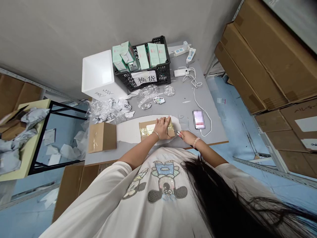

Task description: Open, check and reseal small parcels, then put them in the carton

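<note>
A small taped cardboard box [144, 127] lies on the table close to my body, on a white sheet [128, 129]. My left hand [162, 128] is laid across its right part, fingers toward the far edge and thumb toward the near right corner, holding it. My right hand [187, 137] is closed around a knife [177, 133] with a silver blade and dark handle. The blade tip points left at the box's right end; whether it touches the tape I cannot tell. Another closed cardboard box [102, 137] stands at the table's left front.
Behind are a white foam box [97, 72] and a black crate [165, 74] with green cartons [143, 57]. Crumpled plastic wrap [109, 109] lies at left. A charging phone [198, 119] and power strips [181, 72] are at right. Large cartons [257, 62] line the right side.
</note>
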The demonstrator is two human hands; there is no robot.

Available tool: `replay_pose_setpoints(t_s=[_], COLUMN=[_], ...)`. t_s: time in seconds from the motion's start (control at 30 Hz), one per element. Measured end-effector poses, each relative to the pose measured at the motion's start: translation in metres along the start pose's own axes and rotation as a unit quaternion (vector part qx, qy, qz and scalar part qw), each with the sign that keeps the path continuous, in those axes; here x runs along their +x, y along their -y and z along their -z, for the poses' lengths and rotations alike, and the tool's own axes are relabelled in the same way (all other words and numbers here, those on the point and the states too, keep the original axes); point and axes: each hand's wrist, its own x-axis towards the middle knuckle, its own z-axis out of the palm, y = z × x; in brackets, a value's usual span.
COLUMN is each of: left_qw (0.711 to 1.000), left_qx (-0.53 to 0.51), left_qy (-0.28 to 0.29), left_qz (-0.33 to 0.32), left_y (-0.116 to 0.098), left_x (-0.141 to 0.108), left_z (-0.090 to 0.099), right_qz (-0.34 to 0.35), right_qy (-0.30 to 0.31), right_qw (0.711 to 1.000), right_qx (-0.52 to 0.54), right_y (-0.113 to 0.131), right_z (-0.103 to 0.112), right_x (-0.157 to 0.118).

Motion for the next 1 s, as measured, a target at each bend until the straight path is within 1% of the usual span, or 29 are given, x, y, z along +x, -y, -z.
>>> replay_pose_setpoints(t_s=[0.1, 0.17, 0.27, 0.33, 0.4, 0.43, 0.53, 0.6, 0.67, 0.7, 0.73, 0.77, 0.83, 0.93, 1.0], left_qw=[1.0, 1.0, 1.0, 1.0, 1.0, 1.0, 0.998, 0.996, 0.995, 0.995, 0.995, 0.994, 0.992, 0.985, 0.981], left_qx=[-0.003, 0.002, 0.005, 0.0, -0.003, -0.001, 0.011, 0.015, 0.009, 0.002, -0.006, -0.015, -0.039, -0.075, -0.094], left_qy=[0.004, 0.013, 0.025, 0.025, 0.019, 0.013, -0.001, 0.009, 0.027, 0.033, 0.034, 0.03, 0.016, -0.003, -0.012], left_qz=[-0.005, -0.002, -0.003, -0.014, -0.015, -0.005, 0.055, 0.083, 0.092, 0.093, 0.096, 0.101, 0.117, 0.154, 0.169], left_y=[0.001, 0.001, 0.003, 0.009, 0.02, 0.028, 0.058, 0.076, 0.088, 0.091, 0.093, 0.093, 0.092, 0.089, 0.089], left_x=[0.003, 0.004, -0.003, -0.014, -0.03, -0.038, -0.055, -0.059, -0.058, -0.057, -0.057, -0.057, -0.058, -0.061, -0.064], left_z=[0.0, -0.002, -0.004, -0.003, 0.0, 0.002, 0.012, 0.019, 0.024, 0.025, 0.025, 0.025, 0.022, 0.017, 0.013], right_qz=[-0.015, -0.051, -0.113, -0.137, -0.145, -0.144, -0.14, -0.146, -0.161, -0.168, -0.175, -0.18, -0.18, -0.152, -0.135], right_qy=[-0.012, -0.053, -0.134, -0.157, -0.149, -0.141, -0.105, -0.046, 0.048, 0.091, 0.12, 0.132, 0.113, 0.065, 0.034], right_qw=[0.998, 0.989, 0.953, 0.928, 0.913, 0.91, 0.915, 0.918, 0.911, 0.906, 0.901, 0.899, 0.899, 0.899, 0.913], right_qx=[0.06, 0.129, 0.247, 0.309, 0.35, 0.362, 0.363, 0.366, 0.376, 0.378, 0.378, 0.377, 0.383, 0.405, 0.384], right_y=[-0.007, -0.013, -0.021, -0.025, -0.027, -0.026, -0.021, -0.012, 0.0, 0.006, 0.012, 0.018, 0.028, 0.04, 0.046], right_z=[-0.003, -0.005, -0.006, -0.004, -0.001, 0.001, 0.004, 0.003, 0.0, -0.001, -0.001, -0.002, 0.0, 0.003, 0.006], right_x=[-0.002, -0.001, 0.002, 0.003, 0.004, 0.003, 0.001, -0.001, -0.003, -0.003, -0.002, -0.001, 0.005, 0.017, 0.023])
